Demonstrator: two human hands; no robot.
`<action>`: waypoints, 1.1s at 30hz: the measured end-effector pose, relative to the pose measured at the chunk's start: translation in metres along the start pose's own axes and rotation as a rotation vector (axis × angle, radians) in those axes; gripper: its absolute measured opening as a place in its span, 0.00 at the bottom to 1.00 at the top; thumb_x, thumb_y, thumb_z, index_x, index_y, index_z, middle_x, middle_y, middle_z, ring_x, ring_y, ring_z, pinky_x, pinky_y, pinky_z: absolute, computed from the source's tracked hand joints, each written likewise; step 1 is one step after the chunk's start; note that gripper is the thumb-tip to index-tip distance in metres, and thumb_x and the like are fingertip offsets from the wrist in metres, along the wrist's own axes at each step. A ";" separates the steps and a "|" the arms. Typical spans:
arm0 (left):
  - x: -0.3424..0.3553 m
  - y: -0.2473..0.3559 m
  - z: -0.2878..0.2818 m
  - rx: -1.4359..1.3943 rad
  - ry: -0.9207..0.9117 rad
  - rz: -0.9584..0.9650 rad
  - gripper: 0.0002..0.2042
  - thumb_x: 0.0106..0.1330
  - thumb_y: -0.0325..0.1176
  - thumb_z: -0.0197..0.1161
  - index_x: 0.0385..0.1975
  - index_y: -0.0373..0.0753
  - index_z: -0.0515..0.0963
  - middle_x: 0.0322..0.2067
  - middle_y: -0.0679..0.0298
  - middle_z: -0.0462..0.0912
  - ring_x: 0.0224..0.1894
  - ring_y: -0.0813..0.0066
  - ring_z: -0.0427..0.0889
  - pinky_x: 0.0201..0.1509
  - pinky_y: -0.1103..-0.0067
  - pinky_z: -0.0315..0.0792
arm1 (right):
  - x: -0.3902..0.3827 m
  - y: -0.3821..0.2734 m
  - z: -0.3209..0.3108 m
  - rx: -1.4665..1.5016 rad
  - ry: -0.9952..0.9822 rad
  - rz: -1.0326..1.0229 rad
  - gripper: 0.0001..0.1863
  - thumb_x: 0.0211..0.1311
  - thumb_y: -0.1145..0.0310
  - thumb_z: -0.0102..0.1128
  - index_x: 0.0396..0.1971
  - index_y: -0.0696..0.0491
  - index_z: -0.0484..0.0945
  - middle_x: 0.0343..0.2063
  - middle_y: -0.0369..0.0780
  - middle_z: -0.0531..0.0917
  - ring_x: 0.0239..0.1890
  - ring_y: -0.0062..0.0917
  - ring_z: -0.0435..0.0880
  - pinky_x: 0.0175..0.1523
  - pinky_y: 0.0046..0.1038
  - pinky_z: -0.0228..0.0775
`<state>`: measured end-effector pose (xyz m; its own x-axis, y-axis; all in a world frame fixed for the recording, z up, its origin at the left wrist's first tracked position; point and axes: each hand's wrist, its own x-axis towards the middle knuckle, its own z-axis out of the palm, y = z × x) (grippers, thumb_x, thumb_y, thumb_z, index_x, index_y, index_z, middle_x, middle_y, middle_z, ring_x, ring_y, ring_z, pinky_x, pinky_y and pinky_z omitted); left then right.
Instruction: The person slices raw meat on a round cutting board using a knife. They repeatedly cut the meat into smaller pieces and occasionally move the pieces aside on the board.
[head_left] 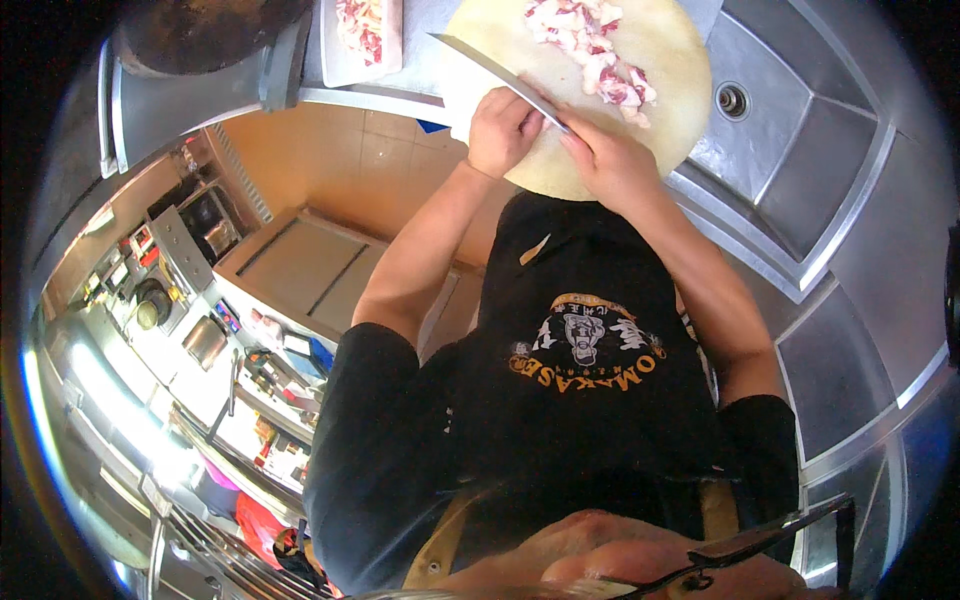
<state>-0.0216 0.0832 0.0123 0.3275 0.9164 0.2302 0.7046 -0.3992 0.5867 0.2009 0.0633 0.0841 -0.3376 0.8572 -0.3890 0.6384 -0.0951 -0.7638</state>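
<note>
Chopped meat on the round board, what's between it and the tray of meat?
In the head view, the knife slants across that gap, over bare cutting board and a strip of steel counter.

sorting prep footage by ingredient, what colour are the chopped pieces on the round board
Pink and white, some reddish, piled on the pale cream round cutting board; chopped pieces show best in the head view.

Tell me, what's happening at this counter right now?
A person in a black shirt stands at a steel counter over a round pale cutting board. The left hand grips the handle of a long knife, whose blade lies across the board, while the right hand rests on the blade near the handle. A heap of chopped pink and white meat sits on the board's far side. More cut meat lies in a white tray to the left, and a sink is on the right.
</note>
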 end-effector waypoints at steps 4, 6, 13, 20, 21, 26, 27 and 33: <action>0.002 0.000 -0.001 -0.023 0.074 0.045 0.09 0.54 0.25 0.73 0.35 0.39 0.87 0.34 0.59 0.85 0.39 0.55 0.84 0.46 0.64 0.78 | -0.075 0.023 -0.031 0.026 -0.090 0.122 0.21 0.79 0.56 0.57 0.65 0.46 0.79 0.49 0.51 0.88 0.50 0.50 0.88 0.54 0.43 0.80; 0.001 0.006 -0.002 -0.019 0.088 0.038 0.08 0.54 0.26 0.73 0.34 0.39 0.87 0.34 0.59 0.85 0.39 0.55 0.83 0.46 0.64 0.78 | -0.077 0.024 -0.028 -0.012 -0.085 0.099 0.21 0.79 0.55 0.56 0.65 0.46 0.79 0.49 0.50 0.88 0.49 0.51 0.88 0.52 0.47 0.79; 0.008 0.009 -0.002 -0.072 0.082 0.021 0.09 0.56 0.27 0.75 0.37 0.39 0.88 0.38 0.60 0.87 0.43 0.56 0.85 0.49 0.66 0.79 | 0.112 -0.016 0.001 0.252 0.045 0.008 0.21 0.79 0.55 0.56 0.63 0.49 0.81 0.49 0.49 0.88 0.50 0.45 0.89 0.54 0.40 0.80; -0.002 0.005 -0.020 -0.076 0.061 -0.006 0.13 0.57 0.24 0.75 0.42 0.38 0.86 0.46 0.58 0.87 0.48 0.55 0.85 0.53 0.66 0.81 | -0.023 0.018 -0.029 0.041 0.143 -0.090 0.19 0.79 0.56 0.55 0.62 0.45 0.82 0.45 0.48 0.89 0.46 0.48 0.89 0.50 0.43 0.81; -0.004 0.001 -0.018 -0.103 0.041 -0.006 0.13 0.57 0.24 0.75 0.43 0.38 0.86 0.46 0.57 0.86 0.48 0.54 0.85 0.53 0.65 0.80 | -0.047 0.017 -0.033 -0.004 0.052 -0.028 0.20 0.79 0.56 0.55 0.64 0.45 0.80 0.46 0.49 0.89 0.46 0.48 0.89 0.49 0.44 0.81; -0.006 -0.009 -0.009 0.016 -0.004 0.079 0.12 0.56 0.26 0.73 0.41 0.39 0.86 0.44 0.56 0.87 0.46 0.53 0.85 0.54 0.63 0.77 | -0.106 0.021 -0.033 -0.164 -0.031 0.042 0.21 0.79 0.55 0.56 0.67 0.40 0.77 0.44 0.47 0.89 0.43 0.48 0.89 0.46 0.48 0.81; -0.006 -0.010 -0.008 0.021 0.016 0.087 0.12 0.56 0.26 0.72 0.41 0.40 0.86 0.43 0.56 0.87 0.45 0.53 0.85 0.54 0.63 0.76 | -0.101 0.020 -0.029 -0.149 -0.008 0.027 0.21 0.79 0.55 0.56 0.67 0.40 0.77 0.43 0.47 0.89 0.42 0.48 0.89 0.45 0.48 0.80; 0.000 -0.007 -0.008 0.013 0.002 0.049 0.13 0.53 0.24 0.71 0.40 0.39 0.86 0.36 0.60 0.86 0.41 0.55 0.84 0.50 0.63 0.76 | 0.002 0.001 0.004 -0.002 0.057 -0.085 0.19 0.79 0.56 0.56 0.64 0.42 0.79 0.37 0.49 0.89 0.41 0.51 0.87 0.44 0.50 0.78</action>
<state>-0.0320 0.0865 0.0146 0.3607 0.8958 0.2596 0.6959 -0.4438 0.5646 0.1982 0.0628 0.0812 -0.3509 0.8895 -0.2928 0.6106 -0.0197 -0.7917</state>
